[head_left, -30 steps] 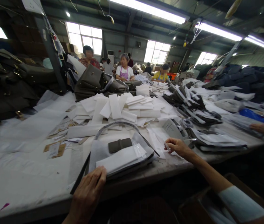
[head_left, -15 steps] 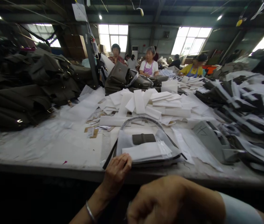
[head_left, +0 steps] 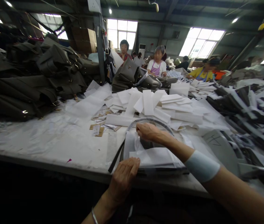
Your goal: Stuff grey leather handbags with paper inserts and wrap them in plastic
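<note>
your left hand lies flat, fingers spread, on the near corner of the flat bag at the bench edge. your right hand seems pinched on its clear wrap. a hard tug could tear the film or drag the bag off the edge.

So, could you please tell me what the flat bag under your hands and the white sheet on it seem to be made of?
Flat bag: likely dark leather or imitation, matte; only its smooth dark edge shows. White sheet: probably thin foam or non-woven wrap, soft, matte, slightly translucent.
</note>
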A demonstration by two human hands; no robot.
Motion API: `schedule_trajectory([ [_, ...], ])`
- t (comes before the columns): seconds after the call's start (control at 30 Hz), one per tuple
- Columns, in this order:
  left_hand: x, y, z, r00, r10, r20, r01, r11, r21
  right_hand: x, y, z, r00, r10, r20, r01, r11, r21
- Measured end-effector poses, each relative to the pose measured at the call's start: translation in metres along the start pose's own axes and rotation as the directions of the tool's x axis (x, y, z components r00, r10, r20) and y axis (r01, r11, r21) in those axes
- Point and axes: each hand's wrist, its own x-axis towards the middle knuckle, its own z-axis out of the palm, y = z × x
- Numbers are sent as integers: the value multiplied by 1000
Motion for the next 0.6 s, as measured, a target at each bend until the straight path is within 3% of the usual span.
schedule_trajectory([
  [0.13, 0, 0, -3, 999, -2, 53, 1, 1000, 18, 19, 11, 12, 995, 99, 29, -102, 988, 114],
  [0.23, 3, 0, -5, 997, -9, 81, 6, 999, 36, 31, 21, 19, 984, 178, -11, -174, 970, 169],
  [0.37, 4, 1, -6, 996, -1, 91, -3, 999, 47, 41, 27, 22, 958, 251, -141, -212, 947, 243],
  [0.5, 3, 1, -6, 997, -14, 81, 11, 999, 37, 31, 26, 14, 896, 281, -343, -201, 947, 252],
  [0.6, 3, 2, -5, 997, -18, 73, 16, 999, 31, 9, 22, 11, 873, 165, -460, -68, 973, 220],
])
